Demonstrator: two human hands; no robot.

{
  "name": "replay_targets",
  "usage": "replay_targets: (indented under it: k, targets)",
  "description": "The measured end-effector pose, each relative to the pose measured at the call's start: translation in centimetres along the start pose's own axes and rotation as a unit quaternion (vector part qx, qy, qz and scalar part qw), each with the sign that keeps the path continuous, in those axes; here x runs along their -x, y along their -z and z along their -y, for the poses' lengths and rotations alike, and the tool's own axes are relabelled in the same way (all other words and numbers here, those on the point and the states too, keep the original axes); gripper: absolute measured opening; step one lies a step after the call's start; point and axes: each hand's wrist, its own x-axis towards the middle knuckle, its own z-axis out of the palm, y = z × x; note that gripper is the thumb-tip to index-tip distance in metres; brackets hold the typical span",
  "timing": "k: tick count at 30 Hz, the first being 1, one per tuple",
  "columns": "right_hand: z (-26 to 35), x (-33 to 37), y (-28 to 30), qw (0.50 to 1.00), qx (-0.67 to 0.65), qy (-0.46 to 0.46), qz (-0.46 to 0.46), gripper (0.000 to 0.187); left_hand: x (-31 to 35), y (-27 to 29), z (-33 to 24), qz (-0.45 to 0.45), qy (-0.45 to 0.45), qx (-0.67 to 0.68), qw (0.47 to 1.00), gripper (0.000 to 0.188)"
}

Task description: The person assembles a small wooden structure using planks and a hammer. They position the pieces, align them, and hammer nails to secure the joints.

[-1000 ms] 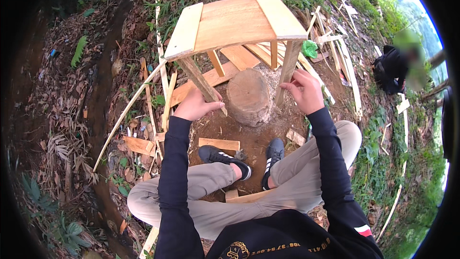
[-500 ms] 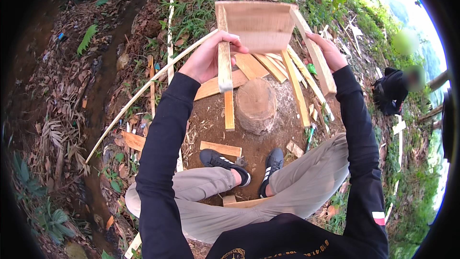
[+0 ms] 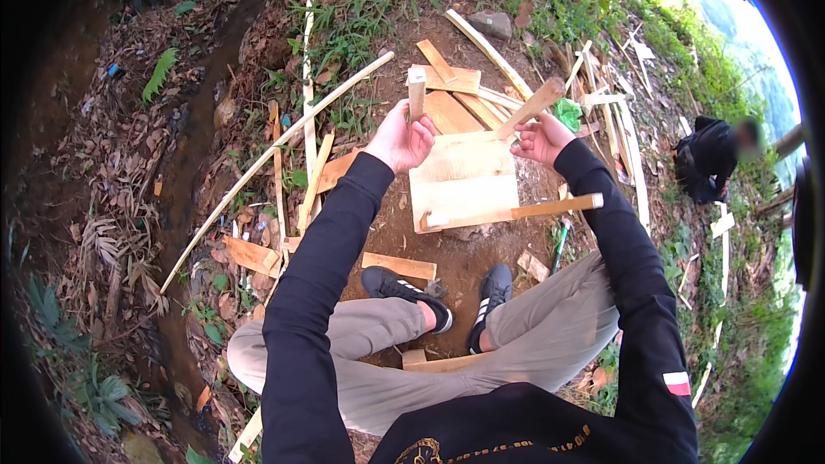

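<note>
A small wooden stool (image 3: 464,163) lies upside down in front of me, its pale square seat board over the spot of the tree stump, which it mostly hides. Its legs point up and outward. My left hand (image 3: 400,139) has its fingers curled by the far left leg (image 3: 417,90), gripping it. The far right leg (image 3: 534,106) is in the fingers of my right hand (image 3: 545,139). Nearer to me, another leg (image 3: 559,206) sticks out to the right, and one at the near left corner shows only foreshortened.
Loose planks (image 3: 451,112) lie beyond the stool, beside a green plastic bag (image 3: 565,112). A green-handled tool (image 3: 561,242) is on the soil near my right foot. A short board (image 3: 398,265) lies by my left shoe. Another person (image 3: 706,159) in dark clothes is at the right.
The stool has come down and turned: its board stood upright between my hands and now lies flat over the stump, legs up. Both hands have shifted along to the far legs.
</note>
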Motion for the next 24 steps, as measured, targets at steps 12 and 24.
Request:
replay_targets:
  k: [12, 24]
  targets:
    - [-3.8, 3.1, 7.3, 0.579, 0.807, 0.097, -0.062, 0.044, 4.4, 4.1, 2.0, -0.209, -0.127, -0.620, 0.745, 0.049]
    - [-1.3, -6.6, 1.5, 0.757, 0.566, 0.313, -0.090, 0.033, -2.0, 5.8, 0.0, -0.249, -0.403, -0.779, 0.411, 0.039]
